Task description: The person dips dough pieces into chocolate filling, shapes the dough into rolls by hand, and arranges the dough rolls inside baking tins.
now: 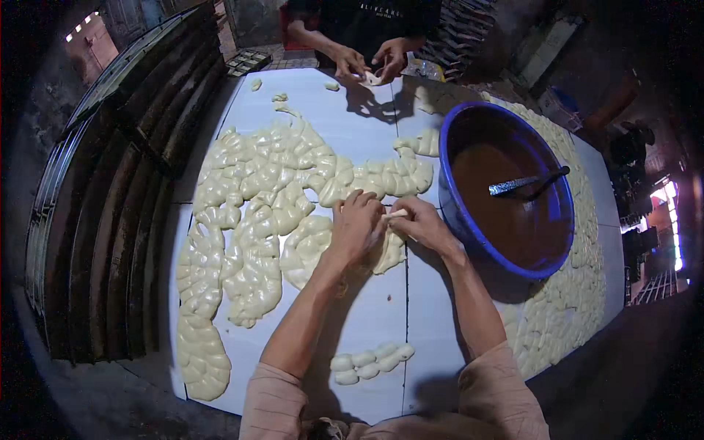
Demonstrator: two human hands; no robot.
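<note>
My left hand [358,226] and my right hand [425,226] meet over the middle of the pale table [367,297]. Between them a small strip of pale dough [397,214] shows, pinched by my right fingers. My left fingers curl over its other end, partly hidden. Under and beside my left hand lies a flattened dough sheet [302,253]. Nearer to me, a double row of small dough lumps [372,363] rests on the table. Right of my hands stands a big blue tub [456,213] of brown filling [506,227], with a flat metal spatula [513,185] in it.
Lumpy dough [257,165] spreads over the table's left and middle. Many small dough pieces [557,315] cover the right side beyond the tub. Dark metal trays [110,198] stand at the left edge. Across the table, a co-worker's hands [370,60] hold a dough piece.
</note>
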